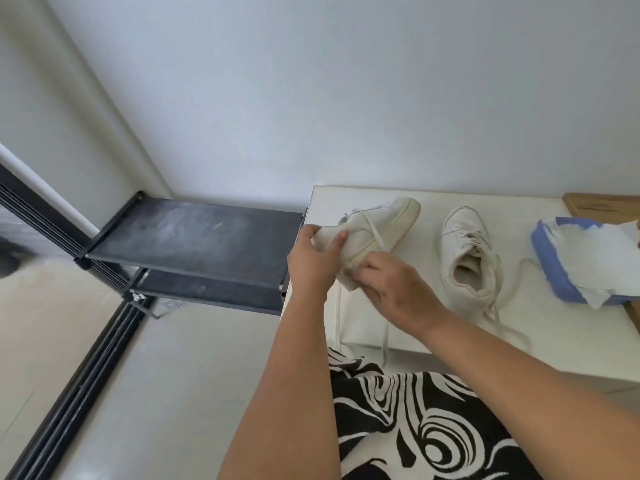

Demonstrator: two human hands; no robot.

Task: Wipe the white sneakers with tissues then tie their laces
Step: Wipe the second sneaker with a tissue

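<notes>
My left hand [313,259] grips the heel end of a white sneaker [377,225], lifted and tilted on its side above the left part of the white table [540,348]. My right hand [391,285] presses a small white tissue [353,277] against the sneaker's heel, fingers curled round it. The sneaker's loose laces hang down past the table's front edge. The second white sneaker [469,258] stands upright on the table to the right, laces untied and trailing toward me.
A blue tissue pack [568,268] with torn white tissue on top lies at the table's right. A brown box [602,204] sits at the back right corner. A dark two-tier rack [194,237] stands left of the table.
</notes>
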